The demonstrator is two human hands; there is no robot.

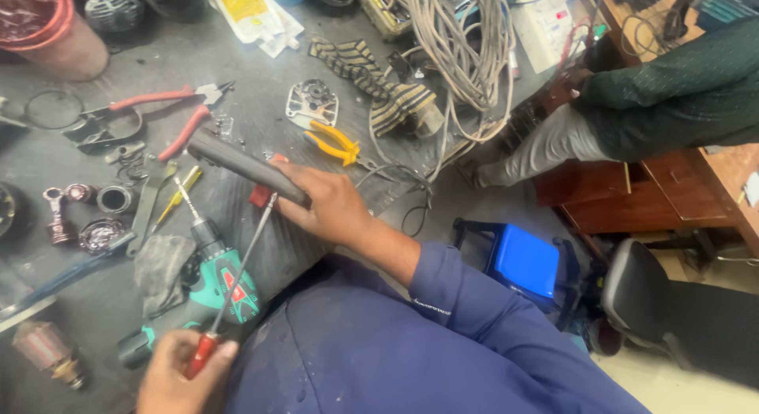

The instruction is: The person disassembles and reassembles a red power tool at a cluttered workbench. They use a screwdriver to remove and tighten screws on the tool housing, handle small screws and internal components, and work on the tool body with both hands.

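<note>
My right hand (332,204) grips one end of a long dark grey bar-shaped part (237,162) that lies slanted across the grey work surface (253,74). My left hand (170,374), low at the left, is closed on the red handle of a screwdriver (237,276). Its thin shaft runs up to a small red piece (259,195) just under the grey part, beside my right fingers. A green cordless drill (221,276) lies below the shaft. My blue sleeve fills the bottom middle.
Red-handled pliers (170,113), yellow-handled pliers (336,143), a striped cloth (371,82), a coil of grey cable (466,42) and several metal parts (95,216) lie about. A blue stool (522,260), a black chair (680,311) and another seated person (672,90) are at the right.
</note>
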